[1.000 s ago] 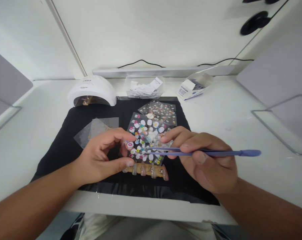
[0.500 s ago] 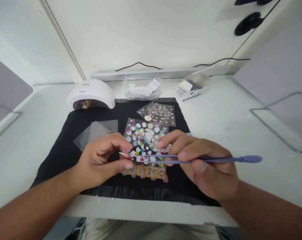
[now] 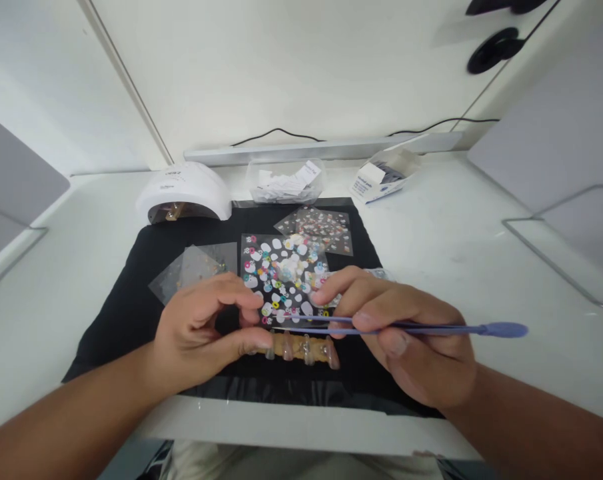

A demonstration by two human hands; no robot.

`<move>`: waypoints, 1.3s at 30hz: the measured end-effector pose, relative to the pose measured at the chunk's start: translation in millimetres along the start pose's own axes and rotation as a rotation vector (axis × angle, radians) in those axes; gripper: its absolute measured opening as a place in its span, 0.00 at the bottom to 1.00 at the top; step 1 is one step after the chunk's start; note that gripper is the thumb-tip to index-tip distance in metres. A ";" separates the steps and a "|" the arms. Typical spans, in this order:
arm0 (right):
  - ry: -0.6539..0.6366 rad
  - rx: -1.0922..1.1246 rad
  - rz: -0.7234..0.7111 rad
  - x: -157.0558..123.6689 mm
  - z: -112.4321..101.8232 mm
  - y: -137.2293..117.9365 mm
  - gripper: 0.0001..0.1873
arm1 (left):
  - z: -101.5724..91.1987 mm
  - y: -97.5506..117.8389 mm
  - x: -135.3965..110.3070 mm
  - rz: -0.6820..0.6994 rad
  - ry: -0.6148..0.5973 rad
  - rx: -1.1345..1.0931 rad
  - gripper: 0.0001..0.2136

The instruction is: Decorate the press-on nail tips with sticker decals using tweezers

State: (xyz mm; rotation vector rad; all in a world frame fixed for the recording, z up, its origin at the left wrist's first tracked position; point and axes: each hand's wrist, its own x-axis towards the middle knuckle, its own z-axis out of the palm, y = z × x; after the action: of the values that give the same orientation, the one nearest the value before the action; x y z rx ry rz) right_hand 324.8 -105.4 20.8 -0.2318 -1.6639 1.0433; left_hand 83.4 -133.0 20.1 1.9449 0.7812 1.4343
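- Blue-violet tweezers [image 3: 441,329] lie nearly level across the centre right of the frame, their two tips slightly apart and pointing left, in front of a patterned sheet's lower edge; whether they touch it cannot be told.
- The right hand [image 3: 421,360], at centre right, grips the tweezers between thumb and fingers.
- The left hand [image 3: 198,333], left of centre, is curled, with a gap between thumb and forefinger; its thumb covers the left end of a tan strip, and whether it holds anything cannot be told.
- The tan strip [image 3: 297,347] sits just below the centre, bearing a row of glossy nail tips [image 3: 288,348].
- The patterned sheet [image 3: 284,287], at the centre, shows white, pink, yellow and blue shapes.
- Two other groups of clear sheets lie near it: faintly marked sheets [image 3: 186,267] to the left, speckled sheets [image 3: 331,230] to the upper right.
- A black mat [image 3: 121,307] spreads under all these.
- Beyond its far edge stand a white domed device [image 3: 184,183] at upper left, a clear tub [image 3: 321,183] of white slips at upper centre, and an open carton [image 3: 374,190] to its right.
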 end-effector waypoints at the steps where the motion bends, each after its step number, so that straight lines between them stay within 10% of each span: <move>1: 0.003 0.002 -0.001 -0.7 -0.2 0.3 0.10 | -0.1 -0.5 -0.5 0.005 -0.003 0.002 0.13; 39: -0.124 -0.207 -0.110 1.6 -1.7 -10.9 0.12 | -2.5 10.5 6.0 0.022 -0.134 0.275 0.09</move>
State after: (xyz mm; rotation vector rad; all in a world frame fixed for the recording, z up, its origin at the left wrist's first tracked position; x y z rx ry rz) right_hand 329.4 -109.9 29.8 -0.2119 -1.8779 0.8174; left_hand 83.6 -135.0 32.2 2.2359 0.9378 1.2454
